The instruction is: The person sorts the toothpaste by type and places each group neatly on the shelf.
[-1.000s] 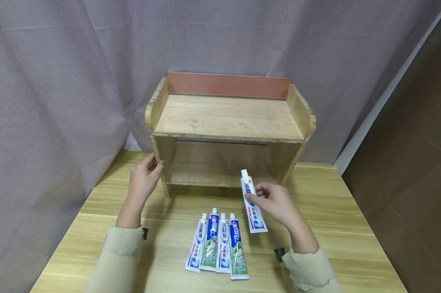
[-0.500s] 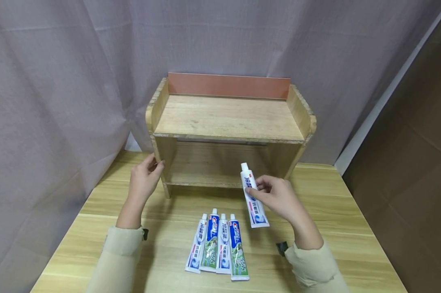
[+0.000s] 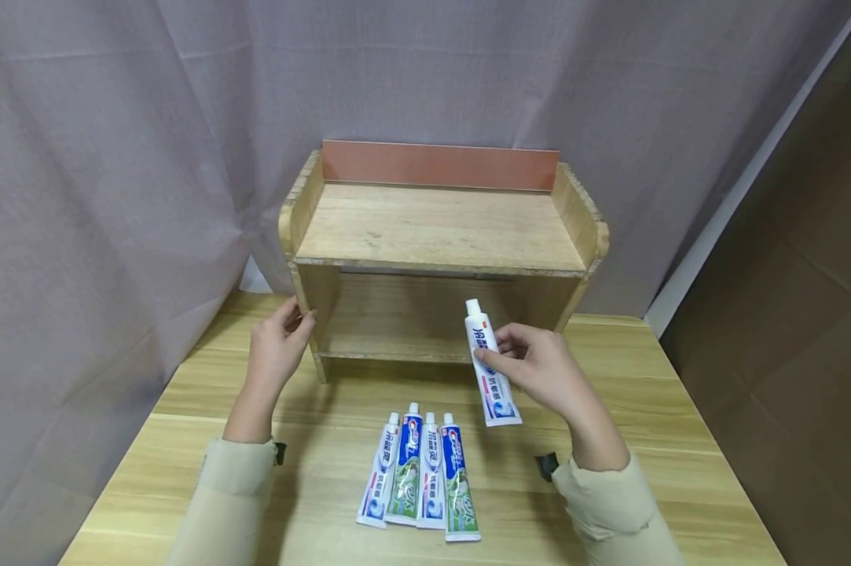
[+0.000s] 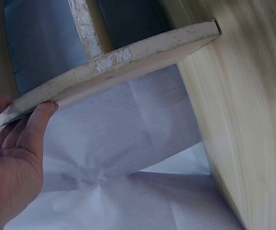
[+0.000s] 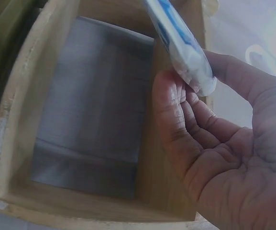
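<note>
My right hand [image 3: 541, 368] pinches a white toothpaste tube [image 3: 497, 399] between thumb and fingers, cap upward. The tube is raised in front of the lower level of a small wooden shelf [image 3: 439, 224]. In the right wrist view, the tube [image 5: 181, 45] slants across the shelf's open compartment. My left hand [image 3: 278, 346] grips the front edge of the shelf's left side panel [image 4: 147, 60], with the panel between thumb and fingers in the left wrist view. Several more toothpaste tubes, such as a blue and green one [image 3: 460, 483], lie side by side on the table.
The shelf stands at the back of the wooden table [image 3: 665, 440], with a reddish strip [image 3: 439, 165] along its top rear. A grey curtain [image 3: 425, 71] hangs behind and to the left. A brown panel [image 3: 786, 299] rises on the right.
My right hand has moved the toothpaste tube upward and forward, closer to the shelf's lower level. The left hand, the shelf and the tubes on the table stay in place.
</note>
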Demonstrator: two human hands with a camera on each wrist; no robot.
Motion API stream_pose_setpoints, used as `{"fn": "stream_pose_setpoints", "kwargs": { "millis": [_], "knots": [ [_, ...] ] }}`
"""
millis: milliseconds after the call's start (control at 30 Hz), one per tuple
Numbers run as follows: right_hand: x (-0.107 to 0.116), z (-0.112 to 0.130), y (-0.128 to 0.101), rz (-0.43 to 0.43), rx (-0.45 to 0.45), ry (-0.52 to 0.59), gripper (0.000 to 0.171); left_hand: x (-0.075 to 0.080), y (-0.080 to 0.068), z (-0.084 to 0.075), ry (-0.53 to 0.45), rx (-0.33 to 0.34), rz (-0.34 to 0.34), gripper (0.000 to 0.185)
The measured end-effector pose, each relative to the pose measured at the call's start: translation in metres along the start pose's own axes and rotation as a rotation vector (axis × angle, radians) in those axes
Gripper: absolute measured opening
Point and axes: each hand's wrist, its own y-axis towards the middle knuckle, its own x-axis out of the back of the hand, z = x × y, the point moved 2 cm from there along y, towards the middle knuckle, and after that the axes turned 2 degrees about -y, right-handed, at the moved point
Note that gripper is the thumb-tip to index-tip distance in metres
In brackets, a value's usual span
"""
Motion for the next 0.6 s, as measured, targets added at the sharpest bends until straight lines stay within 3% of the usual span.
{"fn": "stream_pose_setpoints", "kwargs": {
  "millis": [600],
  "knots": [
    [0.016,0.008,0.007,-0.017,-0.001,0.009,0.033,-0.001,0.001,0.001,-0.004,0.0,-0.013,0.032]
  ]
}}
